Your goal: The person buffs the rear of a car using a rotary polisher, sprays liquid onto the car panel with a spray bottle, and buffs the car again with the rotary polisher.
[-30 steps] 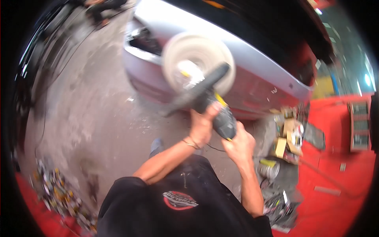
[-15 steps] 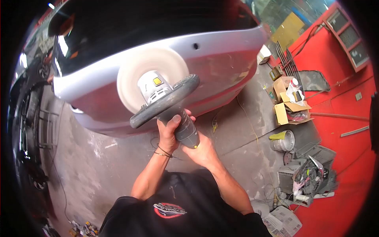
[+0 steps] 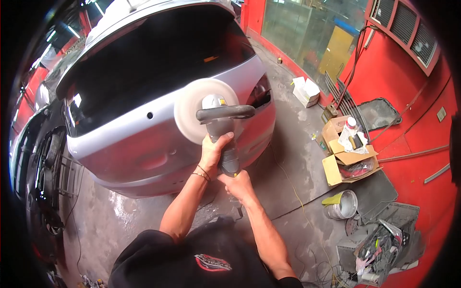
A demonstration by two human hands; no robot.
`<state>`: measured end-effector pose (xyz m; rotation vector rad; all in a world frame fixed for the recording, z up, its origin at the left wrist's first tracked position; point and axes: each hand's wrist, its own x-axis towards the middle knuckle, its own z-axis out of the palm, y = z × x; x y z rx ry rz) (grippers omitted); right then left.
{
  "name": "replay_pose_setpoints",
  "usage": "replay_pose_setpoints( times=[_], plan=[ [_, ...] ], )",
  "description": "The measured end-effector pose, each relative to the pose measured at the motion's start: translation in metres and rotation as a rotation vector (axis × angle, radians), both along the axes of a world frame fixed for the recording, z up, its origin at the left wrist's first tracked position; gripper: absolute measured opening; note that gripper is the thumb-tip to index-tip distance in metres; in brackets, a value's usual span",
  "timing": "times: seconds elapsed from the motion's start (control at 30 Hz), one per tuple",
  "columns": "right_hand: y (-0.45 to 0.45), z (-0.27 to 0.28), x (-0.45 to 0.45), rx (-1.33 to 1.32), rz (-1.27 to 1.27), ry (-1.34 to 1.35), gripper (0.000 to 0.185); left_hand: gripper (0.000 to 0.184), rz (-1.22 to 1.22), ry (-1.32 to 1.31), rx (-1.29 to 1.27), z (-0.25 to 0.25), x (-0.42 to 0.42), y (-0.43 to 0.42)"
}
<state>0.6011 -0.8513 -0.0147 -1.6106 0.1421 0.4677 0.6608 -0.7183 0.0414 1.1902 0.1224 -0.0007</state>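
Note:
Both of my hands grip a car polisher, which has a dark body, a grey-silver head and a black loop handle. Its round whitish pad looks blurred and lies over the right part of the silver tailgate, below the rear window. My left hand is wrapped round the body just behind the loop handle, its thumb on top. Closed on the rear end of the grip is my right hand. A small dark round hole shows in the tailgate, left of the pad.
To the right stand an open cardboard box, a bucket and a crate of mixed items near the red wall. A thin cable crosses the floor. Dark car parts stand at the left.
The polisher has moved rightward across the tailgate, from left of the hole to right of it. Both hands keep hold of it. My view has shifted, showing more of the car.

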Motion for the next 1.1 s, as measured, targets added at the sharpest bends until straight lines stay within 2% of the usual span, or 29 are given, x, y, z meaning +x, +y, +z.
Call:
replay_pose_setpoints(
  times=[0.07, 0.23, 0.4, 0.47, 0.53, 0.57, 0.6, 0.73, 0.8, 0.83, 0.87, 0.9, 0.93, 0.97, 1.03, 1.07, 1.1],
  plan=[
    [-0.029, 0.004, 0.024, 0.042, -0.017, 0.014, 0.027, 0.044, 0.007, -0.063, 0.020, -0.007, 0.035, -0.028],
    [-0.077, 0.012, 0.099, 0.096, -0.050, 0.025, 0.028, 0.041, -0.026, -0.017, 0.012, 0.002, 0.109, -0.080],
    [-0.143, 0.016, 0.184, -0.009, -0.003, -0.010, 0.034, 0.046, -0.125, -0.055, -0.043, -0.007, 0.193, -0.131],
    [-0.169, 0.004, 0.211, 0.040, 0.011, -0.019, 0.034, 0.069, -0.360, -0.048, -0.446, -0.034, 0.222, -0.152],
    [-0.189, -0.007, 0.222, 0.108, 0.062, 0.106, 0.034, 0.077, -0.390, -0.018, -0.660, -0.031, 0.229, -0.179],
    [-0.210, -0.017, 0.239, 0.141, 0.082, 0.115, 0.038, 0.077, -0.433, -0.023, -0.642, -0.048, 0.250, -0.194],
    [-0.229, -0.025, 0.250, 0.183, 0.095, 0.133, 0.043, 0.077, -0.479, -0.013, -0.620, -0.069, 0.267, -0.207],
    [-0.302, -0.042, 0.266, 0.314, 0.148, 0.050, 0.089, 0.067, -0.457, 0.064, -0.297, -0.078, 0.295, -0.261],
    [-0.352, -0.063, 0.276, 0.374, 0.210, 0.067, 0.111, 0.063, -0.467, 0.126, -0.135, -0.083, 0.309, -0.293],
    [-0.379, -0.070, 0.283, 0.503, 0.244, 0.168, 0.124, 0.064, -0.473, 0.143, -0.038, -0.083, 0.317, -0.309],
    [-0.412, -0.074, 0.292, 0.519, 0.267, 0.217, 0.114, 0.064, -0.480, 0.166, 0.061, -0.087, 0.323, -0.322],
    [-0.450, -0.093, 0.295, 0.428, 0.198, 0.379, 0.114, 0.064, -0.574, 0.185, 0.160, -0.099, 0.336, -0.326],
    [-0.484, -0.097, 0.308, 0.387, 0.137, 0.416, 0.108, 0.066, -0.602, 0.158, 0.249, -0.108, 0.345, -0.333],
    [-0.526, -0.116, 0.314, 0.232, 0.042, 0.304, 0.100, 0.067, -0.630, 0.132, 0.337, -0.117, 0.352, -0.344],
    [-0.617, -0.136, 0.348, 0.042, -0.279, 0.377, 0.073, 0.075, -0.732, 0.150, 0.458, -0.122, 0.365, -0.374],
    [-0.680, -0.196, 0.358, 0.083, -0.383, 0.217, 0.057, 0.079, -0.737, 0.149, 0.518, -0.136, 0.370, -0.389],
    [-0.736, -0.209, 0.386, 0.049, -0.480, 0.207, 0.038, 0.083, -0.743, 0.149, 0.580, -0.152, 0.371, -0.401]
  ],
)
